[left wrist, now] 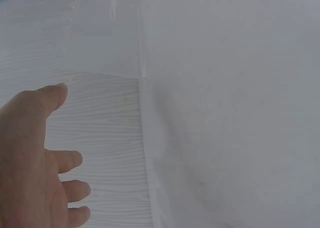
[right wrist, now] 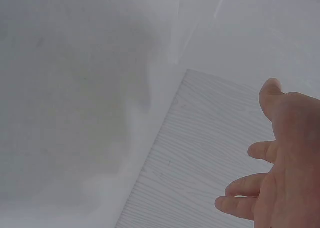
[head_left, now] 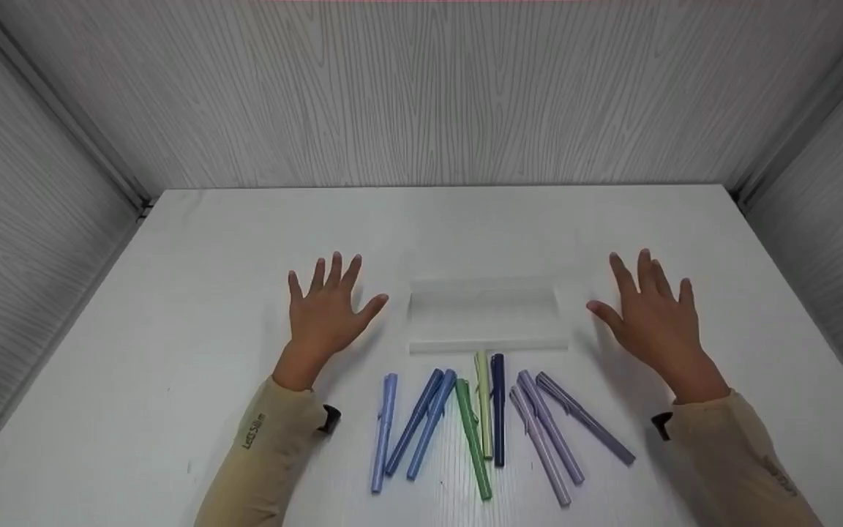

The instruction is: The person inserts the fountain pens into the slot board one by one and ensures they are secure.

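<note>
L hand [head_left: 325, 316] and R hand [head_left: 657, 323] were splayed, gripping nothing, either side of the tray [head_left: 489, 345] and clear of it. The 9 pens [head_left: 499, 413] lay loose on the table [head_left: 143, 366], nearer the person than the tray; main risk IMO was a rushed reach knocking 1 into its neighbours, or a pinch catching 2 b/c of tight spacing.

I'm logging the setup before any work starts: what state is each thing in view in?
Left hand: open, fingers spread, holding nothing
Right hand: open, fingers spread, holding nothing
White tray: open-topped, no pens inside
Blue pens: lying loose, apparently capped
Green pens: same
Purple pens: same
</note>
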A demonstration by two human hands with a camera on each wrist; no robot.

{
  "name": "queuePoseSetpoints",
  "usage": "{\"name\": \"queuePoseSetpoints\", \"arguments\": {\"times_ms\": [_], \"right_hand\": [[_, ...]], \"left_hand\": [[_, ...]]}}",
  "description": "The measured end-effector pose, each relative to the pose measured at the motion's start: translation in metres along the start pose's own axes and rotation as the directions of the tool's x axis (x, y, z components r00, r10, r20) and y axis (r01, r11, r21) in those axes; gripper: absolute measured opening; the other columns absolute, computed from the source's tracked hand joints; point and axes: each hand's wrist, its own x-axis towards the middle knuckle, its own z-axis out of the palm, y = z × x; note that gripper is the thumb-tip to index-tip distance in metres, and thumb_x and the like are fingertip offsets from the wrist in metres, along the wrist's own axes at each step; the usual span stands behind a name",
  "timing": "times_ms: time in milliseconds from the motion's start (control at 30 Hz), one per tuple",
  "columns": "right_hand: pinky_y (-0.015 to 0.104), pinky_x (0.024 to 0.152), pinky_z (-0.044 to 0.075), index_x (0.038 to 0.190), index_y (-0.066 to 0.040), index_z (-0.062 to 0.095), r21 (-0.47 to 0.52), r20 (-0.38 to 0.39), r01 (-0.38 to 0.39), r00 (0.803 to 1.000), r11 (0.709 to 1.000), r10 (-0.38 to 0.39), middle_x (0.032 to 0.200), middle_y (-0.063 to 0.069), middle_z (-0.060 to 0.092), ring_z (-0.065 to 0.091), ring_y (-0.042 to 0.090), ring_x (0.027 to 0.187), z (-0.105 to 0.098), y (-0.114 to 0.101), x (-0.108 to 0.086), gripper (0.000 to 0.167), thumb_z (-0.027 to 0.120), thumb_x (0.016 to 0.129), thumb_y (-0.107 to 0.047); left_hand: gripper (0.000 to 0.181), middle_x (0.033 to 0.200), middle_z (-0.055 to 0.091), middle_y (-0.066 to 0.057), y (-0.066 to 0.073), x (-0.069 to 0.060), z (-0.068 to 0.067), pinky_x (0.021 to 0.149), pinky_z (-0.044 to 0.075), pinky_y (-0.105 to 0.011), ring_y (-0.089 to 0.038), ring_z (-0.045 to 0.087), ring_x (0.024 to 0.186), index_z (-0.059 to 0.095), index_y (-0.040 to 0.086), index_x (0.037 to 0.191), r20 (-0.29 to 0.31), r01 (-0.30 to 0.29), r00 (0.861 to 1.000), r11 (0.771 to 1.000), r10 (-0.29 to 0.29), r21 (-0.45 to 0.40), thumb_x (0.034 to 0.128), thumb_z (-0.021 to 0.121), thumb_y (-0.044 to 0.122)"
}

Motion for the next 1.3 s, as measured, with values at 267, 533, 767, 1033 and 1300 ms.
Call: {"name": "queuePoseSetpoints", "arguments": {"times_ms": [267,533,767,1033,1300], "right_hand": [[0.065,0.095,0.041,0.149,-0.006,0.033,-0.060,-0.135,0.102,0.985,0.993,-0.109,0.145,0.033,0.039,0.044,0.048,0.129,-0.006,-0.009,-0.012,0.075,0.061,0.091,-0.044],[0.058,0.079,0.051,0.147,-0.011,0.039,-0.100,-0.161,0.184,0.967,0.978,-0.198,0.131,0.026,0.056,0.060,0.044,0.109,-0.010,-0.020,-0.021,0.076,0.068,0.086,-0.045],[0.054,0.079,0.052,0.149,-0.013,0.036,-0.051,-0.038,0.215,0.975,0.975,-0.217,0.124,0.023,0.060,0.062,0.041,0.103,-0.013,-0.027,-0.029,0.080,0.067,0.085,-0.050],[0.047,0.073,0.053,0.148,-0.017,0.038,-0.009,0.057,0.297,0.953,0.955,-0.296,0.119,0.017,0.063,0.063,0.033,0.095,-0.014,-0.029,-0.038,0.080,0.066,0.083,-0.054],[0.033,0.059,0.049,0.146,-0.019,0.041,0.087,0.158,0.335,0.925,0.938,-0.346,0.108,0.009,0.067,0.065,0.024,0.081,-0.014,-0.030,-0.047,0.076,0.069,0.083,-0.050]], "left_hand": [[0.083,0.161,0.018,-0.012,0.015,0.004,-0.008,0.115,0.001,-0.066,-0.036,0.018,0.148,0.019,0.023,0.155,0.058,-0.010,0.998,0.993,0.017,-0.114,0.0904,0.037,0.072],[0.084,0.155,0.031,-0.019,0.027,0.008,-0.012,0.115,0.010,-0.066,-0.037,0.031,0.143,0.025,0.024,0.154,0.038,-0.029,0.999,0.983,0.036,-0.180,0.0879,0.041,0.073],[0.087,0.152,0.039,-0.015,0.034,0.010,-0.014,0.114,0.014,-0.065,-0.035,0.038,0.140,0.029,0.023,0.153,0.017,-0.048,0.998,0.975,0.053,-0.217,0.0840,0.048,0.073],[0.089,0.149,0.045,-0.009,0.039,0.012,-0.011,0.113,0.022,-0.063,-0.031,0.046,0.135,0.034,0.022,0.151,-0.005,-0.073,0.997,0.960,0.074,-0.272,0.0807,0.055,0.072],[0.087,0.130,0.063,-0.011,0.042,0.014,-0.005,0.095,0.042,-0.051,-0.033,0.060,0.112,0.044,0.021,0.146,-0.070,-0.084,0.996,0.939,0.064,-0.334,0.0761,0.062,0.071]]}}
